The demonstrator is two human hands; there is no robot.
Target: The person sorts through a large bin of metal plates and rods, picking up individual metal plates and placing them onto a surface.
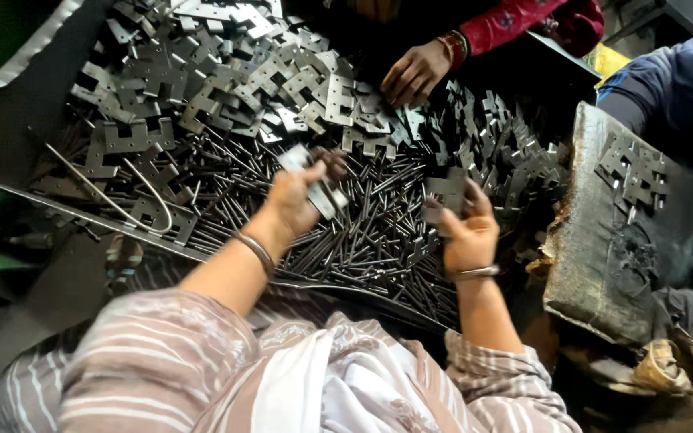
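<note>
My left hand [297, 200] grips a flat grey metal plate [308, 178] that sticks out above and below the fingers. My right hand [465, 232] holds a second notched metal plate [446, 191] by its lower edge. Both hands hover over a heap of thin dark metal pins [362, 232] lying in a shallow tray. Each wrist wears a metal bangle.
A big pile of stamped metal plates [226, 80] fills the far side of the tray. Another person's hand [412, 74], in a red sleeve, rests on that pile. A worn slab [611, 240] with several plates on it stands at the right. A bent wire [134, 192] lies left.
</note>
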